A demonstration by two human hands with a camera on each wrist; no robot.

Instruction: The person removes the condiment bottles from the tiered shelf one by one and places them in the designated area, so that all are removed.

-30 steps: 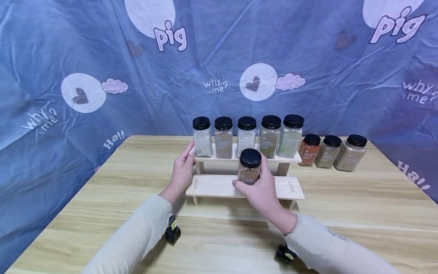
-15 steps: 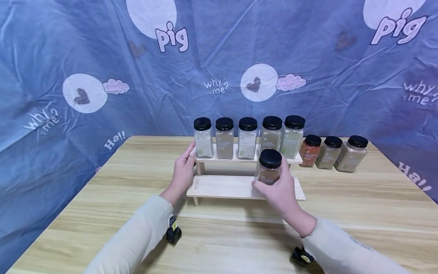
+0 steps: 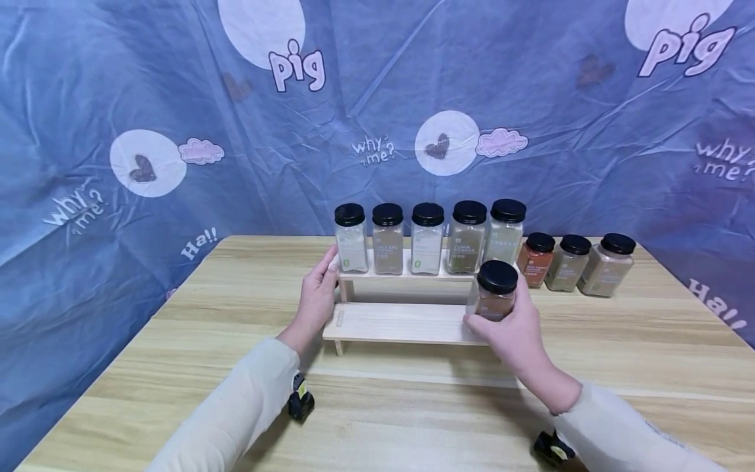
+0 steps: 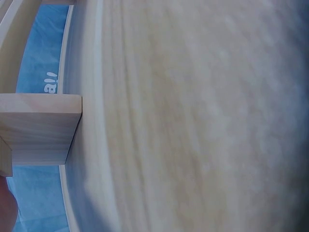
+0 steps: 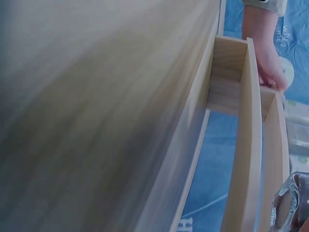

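Observation:
My right hand (image 3: 519,331) grips a spice jar (image 3: 497,298) of brown powder with a black lid, thumb in front, over the right end of the lower board of a two-tier wooden rack (image 3: 407,321). Its glass bottom (image 5: 286,208) shows beside the boards in the right wrist view. At the rack's left side, my left hand (image 3: 316,295) holds the end of the upper board; the right wrist view shows that hand (image 5: 268,63) with its fingers bent at the wood. Along the upper board stand several black-lidded jars, among them a cumin powder jar (image 3: 466,242).
Right of the rack, a red-powder jar (image 3: 535,262), a grey-brown jar (image 3: 567,265) and a pale brown jar (image 3: 606,269) stand on the wooden table (image 3: 383,413). Behind the table hangs a blue printed cloth (image 3: 354,98).
My right hand has carried the brown jar rightward, from the middle of the lower board to its right end. The left hand stays at the rack's left side.

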